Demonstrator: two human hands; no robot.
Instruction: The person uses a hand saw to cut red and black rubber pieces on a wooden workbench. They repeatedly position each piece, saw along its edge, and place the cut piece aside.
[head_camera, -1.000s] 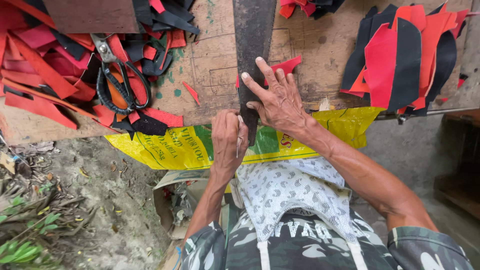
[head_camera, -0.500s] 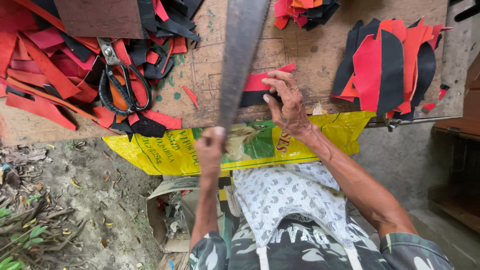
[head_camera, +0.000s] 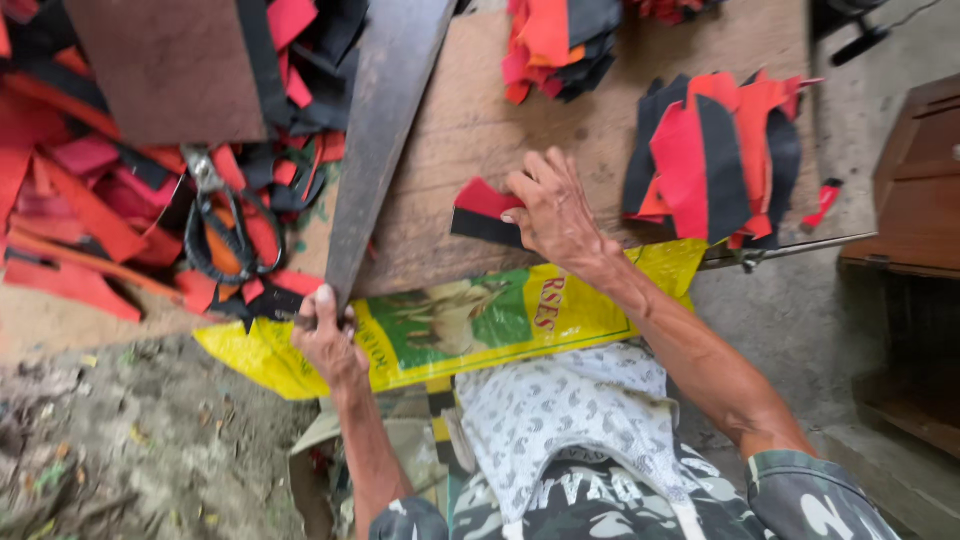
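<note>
Long blade (head_camera: 385, 140) and cloth piece (head_camera: 483, 212) on the wooden worktop (head_camera: 470, 130).
Left hand (head_camera: 325, 335) closed around the blade's near end, stiff and probably heavy; right hand (head_camera: 550, 210), fingers spread, presses the limp, light red-and-black piece flat.

I wear a camouflage shirt (head_camera: 600, 505) with short sleeves; 2 bare forearms extend beyond its cuffs.

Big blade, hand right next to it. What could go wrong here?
1. The left hand grips the long dark blade at its near end; the right hand presses the red and black pieces beside it, so a slip might cut fingers.
2. The scissors lie close to the blade among loose scraps, which might snag or foul it.
</note>
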